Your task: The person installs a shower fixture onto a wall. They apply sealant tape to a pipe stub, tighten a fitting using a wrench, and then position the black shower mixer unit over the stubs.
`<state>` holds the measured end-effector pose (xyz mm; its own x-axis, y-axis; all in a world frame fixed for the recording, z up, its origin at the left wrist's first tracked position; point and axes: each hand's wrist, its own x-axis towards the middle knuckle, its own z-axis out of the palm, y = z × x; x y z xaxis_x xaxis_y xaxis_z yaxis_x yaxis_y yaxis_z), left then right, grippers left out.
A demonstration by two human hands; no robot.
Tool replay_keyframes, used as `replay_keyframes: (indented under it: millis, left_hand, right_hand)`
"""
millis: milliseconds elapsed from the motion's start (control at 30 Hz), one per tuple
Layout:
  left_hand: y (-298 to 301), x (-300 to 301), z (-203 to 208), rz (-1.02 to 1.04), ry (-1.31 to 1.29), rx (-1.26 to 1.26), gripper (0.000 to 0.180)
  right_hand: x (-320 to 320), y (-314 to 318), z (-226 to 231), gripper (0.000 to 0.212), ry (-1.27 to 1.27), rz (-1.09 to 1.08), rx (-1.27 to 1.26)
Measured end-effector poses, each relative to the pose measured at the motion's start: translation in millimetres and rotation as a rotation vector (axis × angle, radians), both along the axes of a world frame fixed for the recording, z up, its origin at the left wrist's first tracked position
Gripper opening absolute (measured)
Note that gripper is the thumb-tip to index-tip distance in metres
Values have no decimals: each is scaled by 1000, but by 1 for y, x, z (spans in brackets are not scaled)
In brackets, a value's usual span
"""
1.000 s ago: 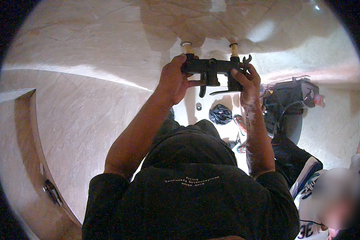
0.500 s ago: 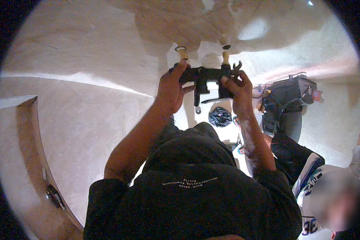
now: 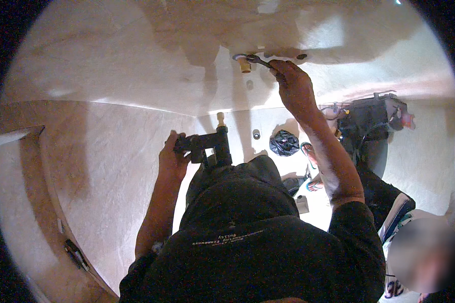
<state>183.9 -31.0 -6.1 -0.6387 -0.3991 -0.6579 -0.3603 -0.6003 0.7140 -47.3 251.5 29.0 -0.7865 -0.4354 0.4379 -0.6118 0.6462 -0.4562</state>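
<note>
My left hand (image 3: pixel 173 157) grips a black tap body (image 3: pixel 211 145) with a brass end, held low in front of my chest. My right hand (image 3: pixel 293 87) is raised to the marble wall, closed around a dark spanner (image 3: pixel 258 60) whose head sits at a brass fitting (image 3: pixel 244 64) sticking out of the wall. A second hole or fitting (image 3: pixel 301 56) shows as a dark spot just right of the hand.
Beige marble covers the wall (image 3: pixel 136 55) and floor. A black bag (image 3: pixel 284 143), sandals (image 3: pixel 311 151) and a dark tool bag (image 3: pixel 371 126) lie on the floor. Another person (image 3: pixel 414 252) stands at the lower right. A ledge (image 3: pixel 15 141) is at left.
Both hands held the black tap body against the wall fittings. Now my left hand has lowered it away from the wall, and my right hand has let go and holds a spanner at the fitting.
</note>
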Motion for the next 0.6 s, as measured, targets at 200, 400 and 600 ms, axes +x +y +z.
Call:
replay_keyframes:
  millis: [200, 400, 600]
  left_hand:
    - [-20, 44, -19, 137, -92, 87, 35]
    - [-35, 70, -36, 118, -187, 122, 35]
    - [-47, 69, -47, 92, -203, 117, 35]
  right_hand:
    - [-2, -9, -37, 27, -191, 64, -314]
    - [-3, -15, -50, 32, -130, 179, -523]
    - [-9, -17, -78, 33, -353, 300, -744]
